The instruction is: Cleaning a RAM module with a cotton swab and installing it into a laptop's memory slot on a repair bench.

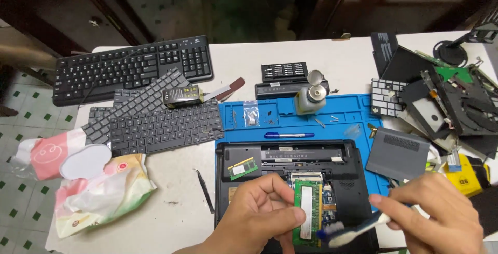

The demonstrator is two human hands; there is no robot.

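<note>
**Stuff hidden or cut off**

Both hands chopped by the bottom edge: left hand (pixel 259 213) at the wrist, right hand (pixel 436 217) partway. Green memory module (pixel 307 212) half covered by left fingers, lower end hard to make out. Toothbrush (pixel 353 228) handle buried in the right fist. Laptop base (pixel 290 181) front edge out of frame. Tiny screws (pixel 270 113) on the blue mat (pixel 353 110) too small to count. Pile of black parts (pixel 451 98) clipped at right.

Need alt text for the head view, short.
Left hand holds a green memory module while the right hand brushes it with a toothbrush, above an opened black laptop on a blue mat, keyboards at left.
</note>
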